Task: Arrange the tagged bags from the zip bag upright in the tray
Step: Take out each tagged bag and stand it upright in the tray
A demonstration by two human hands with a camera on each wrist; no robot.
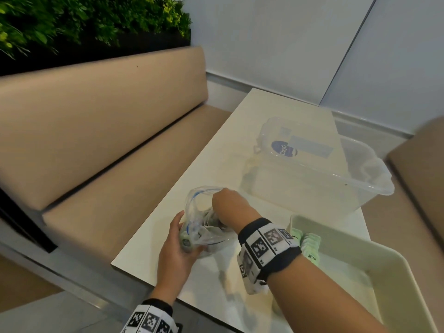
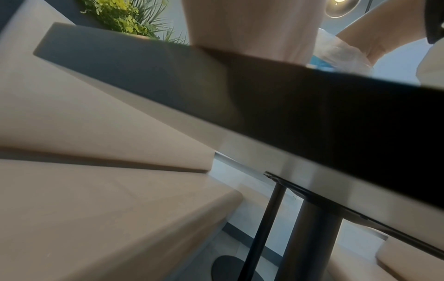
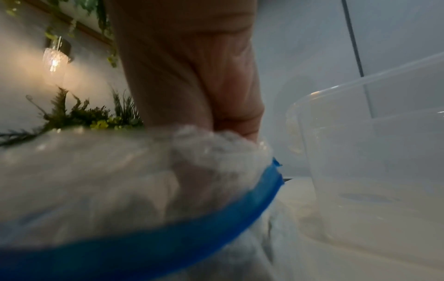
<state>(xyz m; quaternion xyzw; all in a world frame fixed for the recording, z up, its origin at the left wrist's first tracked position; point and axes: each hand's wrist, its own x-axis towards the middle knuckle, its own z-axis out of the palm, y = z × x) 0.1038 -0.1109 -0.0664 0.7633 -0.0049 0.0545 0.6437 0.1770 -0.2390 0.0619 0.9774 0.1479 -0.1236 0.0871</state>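
Note:
A clear zip bag with a blue zip strip lies on the white table, its mouth open upward. My left hand grips its lower end, thumb on one side and fingers on the other. Inside it, a pale green tagged bag shows through the plastic. My right hand reaches down into the mouth; its fingers are hidden by crinkled plastic. A cream tray sits at the near right, with several green tagged bags standing upright at its far left corner.
A large clear plastic tub stands on the table just beyond the zip bag, its lid lying behind it. A beige bench runs along the left of the table. Plants sit above the bench back.

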